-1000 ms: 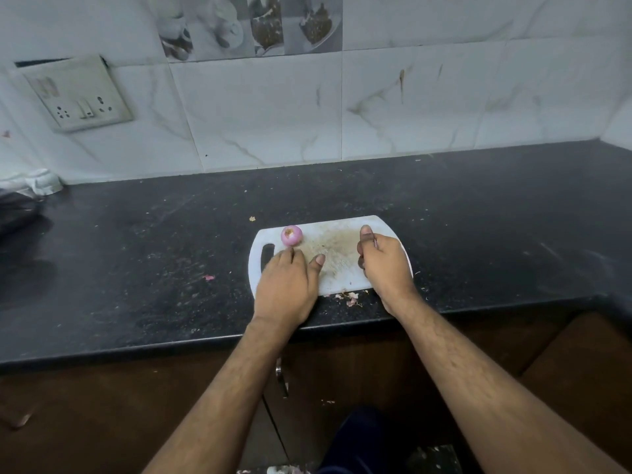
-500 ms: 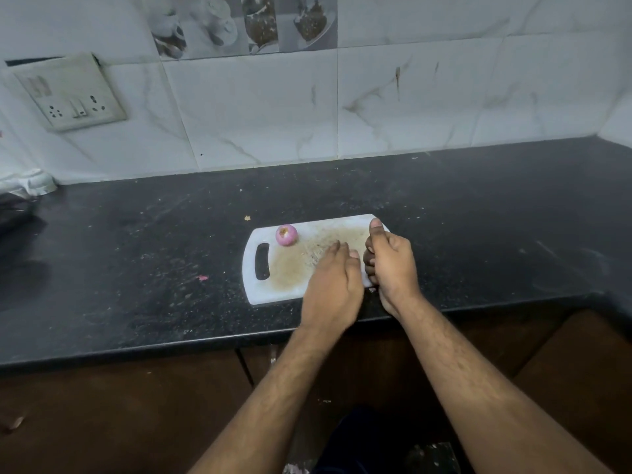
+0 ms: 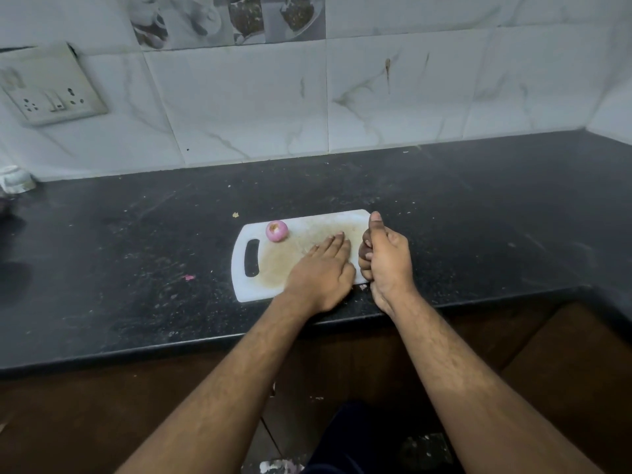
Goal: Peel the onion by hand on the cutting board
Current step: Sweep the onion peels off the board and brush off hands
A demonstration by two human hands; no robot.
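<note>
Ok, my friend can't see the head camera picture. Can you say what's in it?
A small pink onion sits alone on a white cutting board on a dark counter. The left hand lies flat on the board, and the right hand is curled at its right edge, thumb up.

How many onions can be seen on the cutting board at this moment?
1. The onion sits alone at the far left part of the cutting board, near its handle slot. The hands could hide small pieces.
</note>
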